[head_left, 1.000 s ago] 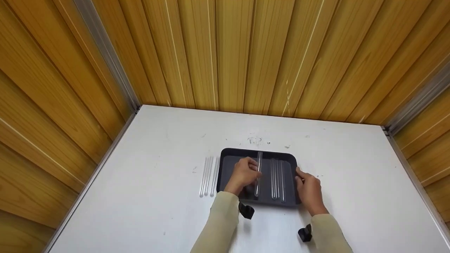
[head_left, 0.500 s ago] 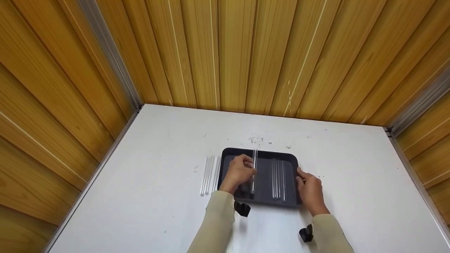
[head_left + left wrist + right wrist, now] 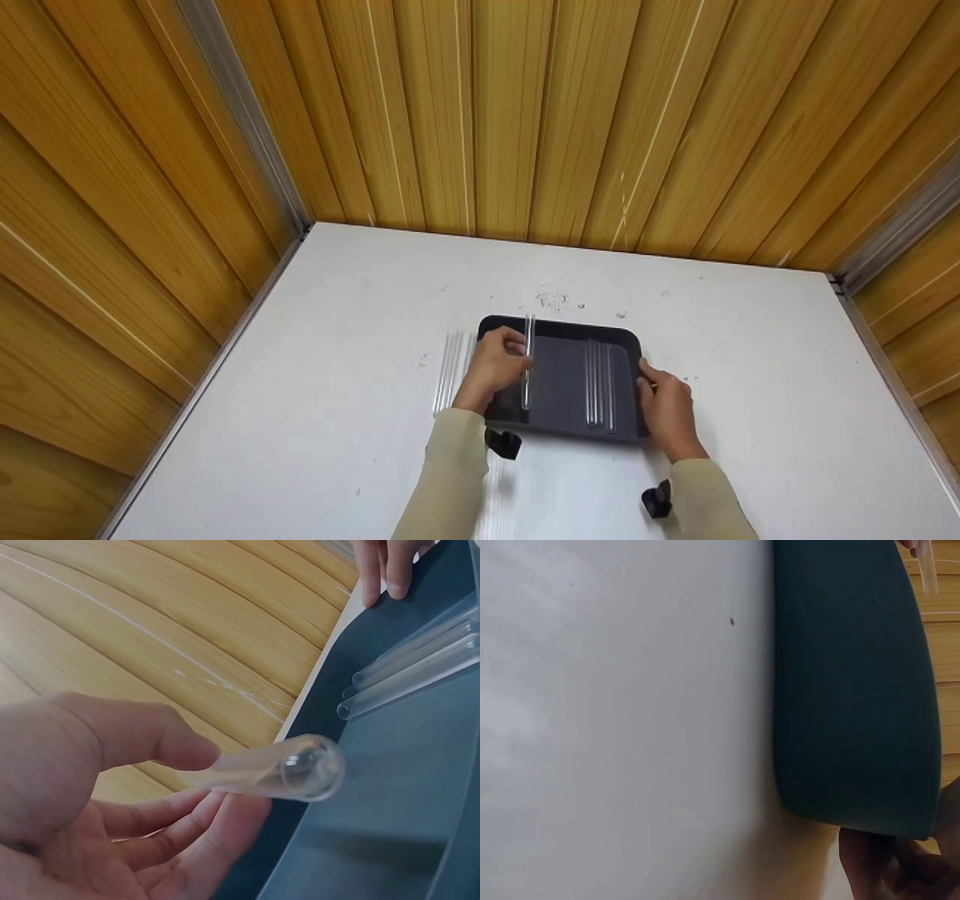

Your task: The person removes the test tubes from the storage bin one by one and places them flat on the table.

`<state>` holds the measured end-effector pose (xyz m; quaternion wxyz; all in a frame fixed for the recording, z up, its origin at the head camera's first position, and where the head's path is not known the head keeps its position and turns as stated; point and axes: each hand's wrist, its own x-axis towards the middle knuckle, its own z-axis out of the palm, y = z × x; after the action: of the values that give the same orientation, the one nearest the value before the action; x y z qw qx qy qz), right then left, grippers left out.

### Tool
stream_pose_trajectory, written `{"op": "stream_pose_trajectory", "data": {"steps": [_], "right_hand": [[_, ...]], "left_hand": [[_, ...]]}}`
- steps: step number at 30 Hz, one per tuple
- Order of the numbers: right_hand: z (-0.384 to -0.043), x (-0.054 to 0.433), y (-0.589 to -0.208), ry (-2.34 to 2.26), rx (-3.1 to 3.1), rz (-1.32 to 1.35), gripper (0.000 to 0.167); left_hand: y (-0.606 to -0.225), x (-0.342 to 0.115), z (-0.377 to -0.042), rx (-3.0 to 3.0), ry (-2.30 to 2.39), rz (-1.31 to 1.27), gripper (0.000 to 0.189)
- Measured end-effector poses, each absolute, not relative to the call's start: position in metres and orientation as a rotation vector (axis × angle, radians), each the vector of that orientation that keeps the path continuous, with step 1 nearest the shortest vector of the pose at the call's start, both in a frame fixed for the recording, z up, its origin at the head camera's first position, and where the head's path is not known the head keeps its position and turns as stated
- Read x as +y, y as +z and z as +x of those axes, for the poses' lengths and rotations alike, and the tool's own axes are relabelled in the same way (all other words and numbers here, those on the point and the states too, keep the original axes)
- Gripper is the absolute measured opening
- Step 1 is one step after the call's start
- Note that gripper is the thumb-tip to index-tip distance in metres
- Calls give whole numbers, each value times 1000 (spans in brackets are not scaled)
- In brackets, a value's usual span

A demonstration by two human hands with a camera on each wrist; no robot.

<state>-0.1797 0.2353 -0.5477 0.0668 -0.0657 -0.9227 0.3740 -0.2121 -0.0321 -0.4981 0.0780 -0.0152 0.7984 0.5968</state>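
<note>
My left hand (image 3: 493, 366) pinches a clear glass test tube (image 3: 526, 394) between thumb and fingers over the left part of a dark tray (image 3: 559, 386). In the left wrist view, the rounded end of that test tube (image 3: 311, 767) points away from the palm, above the tray floor. Three more clear tubes (image 3: 600, 390) lie side by side in the tray's right part. With thumb and fingers, my right hand (image 3: 670, 411) holds the tray's right edge. The right wrist view shows curled fingers (image 3: 870, 862) at the tray's outer wall (image 3: 855, 705).
Several clear tubes (image 3: 450, 375) lie on the white table (image 3: 337, 405) just left of the tray, partly hidden by my left hand and sleeve. Wood-patterned panels (image 3: 502, 135) stand behind the table and along both sides.
My left hand has moved left with the test tube, from the tray's middle toward its left side. My right hand stays at the tray's right edge, and the three tubes there lie as before.
</note>
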Motion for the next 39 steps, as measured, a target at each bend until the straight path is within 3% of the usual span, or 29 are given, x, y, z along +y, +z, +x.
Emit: {"op": "stream_pose_trajectory", "data": {"steps": [39], "right_hand": [[-180,236,-550,1099,-2750,-171,38]], "left_hand": [[-501,-116,-214,2288,1931,-263,37]]}}
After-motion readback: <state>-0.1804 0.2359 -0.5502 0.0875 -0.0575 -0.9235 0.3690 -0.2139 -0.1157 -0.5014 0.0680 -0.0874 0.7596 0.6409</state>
